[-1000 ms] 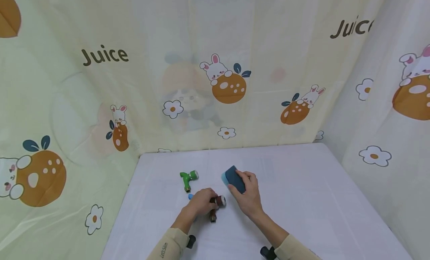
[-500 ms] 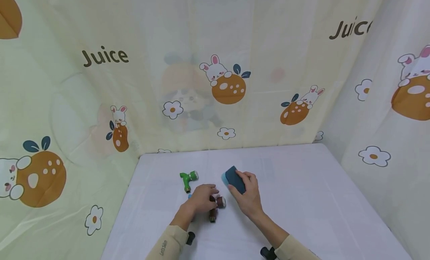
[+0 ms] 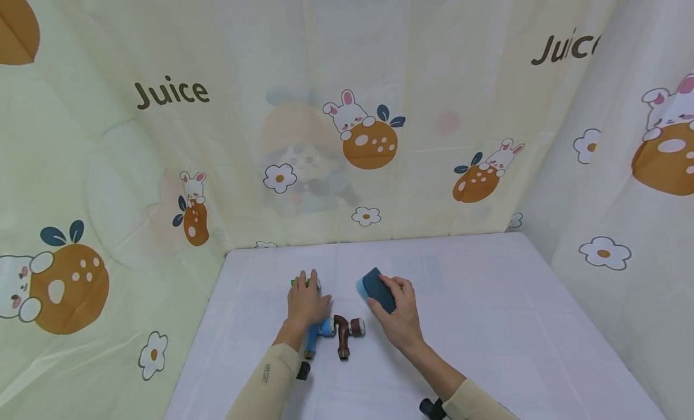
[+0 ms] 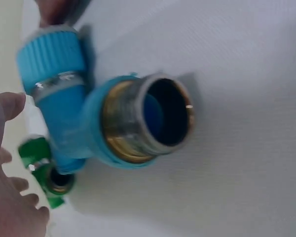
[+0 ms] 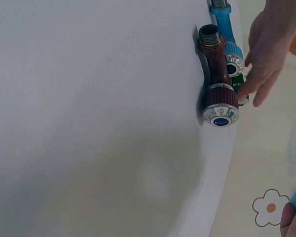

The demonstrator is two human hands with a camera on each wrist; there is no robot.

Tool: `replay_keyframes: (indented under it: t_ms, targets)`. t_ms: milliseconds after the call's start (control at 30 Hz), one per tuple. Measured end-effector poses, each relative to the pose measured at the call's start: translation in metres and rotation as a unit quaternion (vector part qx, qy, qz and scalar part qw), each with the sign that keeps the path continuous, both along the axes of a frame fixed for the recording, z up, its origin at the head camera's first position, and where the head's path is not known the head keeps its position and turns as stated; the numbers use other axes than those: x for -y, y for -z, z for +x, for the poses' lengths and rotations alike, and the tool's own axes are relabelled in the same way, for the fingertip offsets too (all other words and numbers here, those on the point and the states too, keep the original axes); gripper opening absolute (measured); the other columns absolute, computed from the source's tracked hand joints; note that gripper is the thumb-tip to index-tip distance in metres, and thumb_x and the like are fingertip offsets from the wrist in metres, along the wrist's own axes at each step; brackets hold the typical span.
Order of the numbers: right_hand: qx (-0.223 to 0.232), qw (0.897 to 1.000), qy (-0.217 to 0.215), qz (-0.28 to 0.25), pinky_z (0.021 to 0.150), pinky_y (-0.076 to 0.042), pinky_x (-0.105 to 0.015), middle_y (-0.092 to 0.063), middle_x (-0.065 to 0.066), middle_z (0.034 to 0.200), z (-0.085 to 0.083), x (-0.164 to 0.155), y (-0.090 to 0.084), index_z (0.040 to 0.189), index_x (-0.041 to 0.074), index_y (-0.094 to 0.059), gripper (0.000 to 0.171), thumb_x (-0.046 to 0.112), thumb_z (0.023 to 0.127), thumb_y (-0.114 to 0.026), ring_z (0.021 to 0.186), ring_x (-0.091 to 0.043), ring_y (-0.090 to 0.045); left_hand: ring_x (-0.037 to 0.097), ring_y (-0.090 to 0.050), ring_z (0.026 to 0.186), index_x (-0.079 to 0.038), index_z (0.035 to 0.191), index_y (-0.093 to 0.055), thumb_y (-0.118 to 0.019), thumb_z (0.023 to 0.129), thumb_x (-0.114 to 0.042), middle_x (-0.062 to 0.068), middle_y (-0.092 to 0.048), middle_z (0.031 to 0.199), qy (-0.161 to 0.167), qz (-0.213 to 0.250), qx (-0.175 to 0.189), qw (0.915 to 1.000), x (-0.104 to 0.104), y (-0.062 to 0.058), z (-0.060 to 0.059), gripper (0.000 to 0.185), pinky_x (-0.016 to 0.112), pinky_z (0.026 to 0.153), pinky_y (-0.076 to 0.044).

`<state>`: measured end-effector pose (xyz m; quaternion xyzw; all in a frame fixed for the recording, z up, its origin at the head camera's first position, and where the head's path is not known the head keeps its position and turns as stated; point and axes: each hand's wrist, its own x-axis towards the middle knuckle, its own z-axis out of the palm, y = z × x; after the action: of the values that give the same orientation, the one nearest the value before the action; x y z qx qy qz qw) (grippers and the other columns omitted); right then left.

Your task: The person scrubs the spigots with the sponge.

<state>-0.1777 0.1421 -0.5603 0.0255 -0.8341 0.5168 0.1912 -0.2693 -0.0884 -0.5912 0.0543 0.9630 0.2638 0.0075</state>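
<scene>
My left hand (image 3: 305,302) reaches over the green tap (image 4: 35,158), its fingers spread and nearly straight. It hides most of that tap in the head view; whether it touches the tap I cannot tell. Just below this hand lies the blue tap (image 3: 312,341), which has a ribbed collar and a threaded metal end. The brown tap (image 3: 344,338) lies close to its right, with a chrome cap (image 5: 221,115). My right hand (image 3: 400,314) grips a sponge-like block (image 3: 379,290), dark blue on top and light blue beneath, at the middle of the table.
The white-covered table (image 3: 488,323) runs back to a printed curtain (image 3: 423,185), which also hangs at both sides. A black camera mount (image 3: 432,408) sits under my right wrist, and another (image 3: 303,370) under my left.
My left hand has left the brown tap and moved away and to the left, over the green tap. The blue tap is now uncovered. My right hand keeps its place with the block.
</scene>
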Motion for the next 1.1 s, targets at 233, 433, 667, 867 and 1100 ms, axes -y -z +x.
replay_keyframes:
  t_ms: [233, 433, 667, 867, 1100]
  targets:
    - [0.007, 1.000, -0.002, -0.005, 0.102, -0.044, -0.050, -0.047, -0.009, 0.140, 0.000, 0.000, -0.001, 0.145, 0.016, -0.059, 0.058, 0.026, 0.092, -0.080, 0.128, -0.030, -0.048, 0.051, -0.025, 0.153, -0.012, 0.160, -0.039, -0.063, 0.101, -0.033, 0.031, -0.028, 0.165, -0.025, 0.005, 0.015, 0.9996, 0.006, 0.008, -0.003, 0.067, 0.067, 0.123, -0.019]
    - [0.011, 1.000, -0.004, -0.007, 0.103, -0.044, -0.051, -0.047, -0.010, 0.140, 0.001, 0.000, -0.002, 0.146, 0.015, -0.059, 0.058, 0.025, 0.093, -0.079, 0.129, -0.030, -0.048, 0.051, -0.038, 0.141, -0.008, 0.131, -0.060, -0.066, 0.100, -0.024, 0.031, -0.040, 0.152, -0.056, 0.024, -0.019, 0.9980, 0.007, 0.006, -0.005, 0.035, 0.068, 0.110, -0.037]
    - [0.014, 1.000, -0.006, -0.009, 0.105, -0.044, -0.052, -0.047, -0.010, 0.141, 0.002, 0.002, -0.002, 0.146, 0.015, -0.059, 0.058, 0.025, 0.093, -0.079, 0.130, -0.031, -0.048, 0.049, -0.050, 0.126, -0.004, 0.135, -0.056, -0.070, 0.099, -0.027, 0.032, -0.041, 0.143, -0.114, 0.022, 0.013, 0.9932, 0.009, -0.001, -0.003, 0.044, 0.060, 0.098, -0.050]
    - [0.005, 1.000, -0.005, -0.007, 0.104, -0.045, -0.053, -0.048, -0.011, 0.140, 0.001, 0.002, -0.002, 0.146, 0.014, -0.059, 0.058, 0.024, 0.092, -0.080, 0.129, -0.032, -0.050, 0.055, -0.050, 0.127, 0.003, 0.149, -0.038, -0.069, 0.095, -0.022, 0.039, -0.047, 0.137, -0.127, 0.050, 0.042, 0.9897, 0.013, -0.010, -0.002, 0.066, 0.063, 0.101, -0.049]
    - [0.000, 1.000, -0.006, -0.008, 0.104, -0.045, -0.053, -0.048, -0.010, 0.139, 0.001, 0.001, 0.000, 0.145, 0.014, -0.059, 0.058, 0.023, 0.092, -0.080, 0.129, -0.031, -0.050, 0.050, -0.062, 0.112, 0.005, 0.140, -0.043, -0.075, 0.091, -0.022, 0.033, -0.062, 0.119, -0.123, 0.038, 0.034, 0.9911, 0.014, -0.015, -0.002, 0.065, 0.059, 0.093, -0.053]
